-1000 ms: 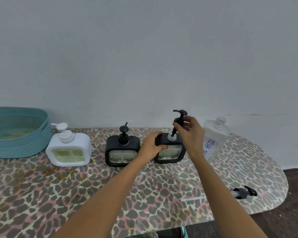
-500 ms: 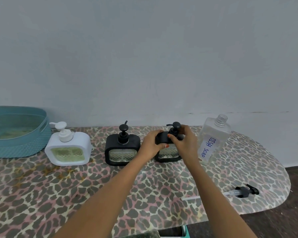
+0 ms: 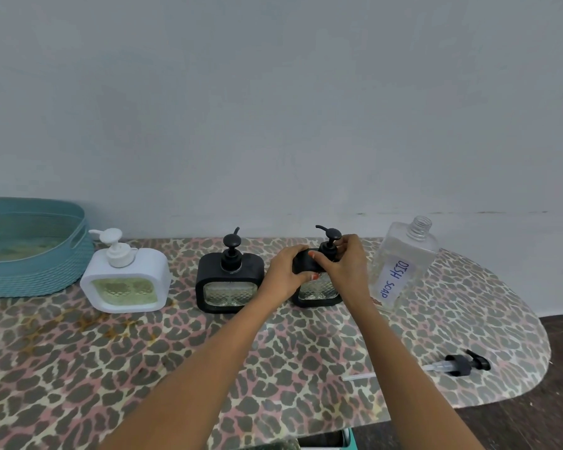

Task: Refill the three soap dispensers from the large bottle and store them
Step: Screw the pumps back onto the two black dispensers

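From the head camera, the left hand (image 3: 285, 271) curls over the top corner of the right-most black square soap dispenser with a ribbed glass window (image 3: 317, 292), likely bracing it against turning. The right hand (image 3: 345, 264) pinches the collar of its black pump (image 3: 330, 238), apparently to screw it down. A matching black dispenser (image 3: 229, 284) and a white plastic one holding greenish soap (image 3: 126, 284) stand capped in a row to the left. The large clear "DISH SOAP" bottle (image 3: 400, 267) stands uncapped just right of the hands, its own black pump (image 3: 459, 365) lying on the leopard-print table (image 3: 111, 368). A teal woven basket (image 3: 30, 254) at far left probably serves for storage.
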Tool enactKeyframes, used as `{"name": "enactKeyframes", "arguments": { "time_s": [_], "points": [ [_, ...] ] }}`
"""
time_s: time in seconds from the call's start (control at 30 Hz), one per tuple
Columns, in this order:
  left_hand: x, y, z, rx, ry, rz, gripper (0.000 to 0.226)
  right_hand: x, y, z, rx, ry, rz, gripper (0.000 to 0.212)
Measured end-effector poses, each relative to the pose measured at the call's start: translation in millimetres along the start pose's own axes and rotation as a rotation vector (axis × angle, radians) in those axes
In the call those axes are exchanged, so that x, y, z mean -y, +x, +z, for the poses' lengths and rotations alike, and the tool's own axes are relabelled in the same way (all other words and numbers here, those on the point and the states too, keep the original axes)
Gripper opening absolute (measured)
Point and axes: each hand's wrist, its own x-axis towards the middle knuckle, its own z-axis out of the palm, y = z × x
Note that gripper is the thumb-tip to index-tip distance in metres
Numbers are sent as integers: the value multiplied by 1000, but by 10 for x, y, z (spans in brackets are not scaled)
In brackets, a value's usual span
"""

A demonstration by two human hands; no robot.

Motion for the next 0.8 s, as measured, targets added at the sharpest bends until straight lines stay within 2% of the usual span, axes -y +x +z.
{"name": "enactKeyframes", "arguments": {
  "time_s": [0.13,0.23,0.37,0.5,0.6,0.8],
  "points": [
    [-18,-16,-5,-1,-11,-2,58,-2,-32,-29,116,63,4,57],
    [-17,-13,-9,1,-3,1,59,1,-78,-126,213,185,7,45],
    [-24,-27,-2,0,-6,-7,58,-10,-40,-137,157,124,-32,34],
    [-45,-34,-6,-1,-9,-13,59,-19,22,-37,57,68,11,44],
    [-49,-39,-12,1,-9,-12,58,-12,29,-18,52,36,5,55],
    [-43,-37,-9,-2,-8,-17,58,-23,-28,-237,337,237,15,50]
  ]
}}
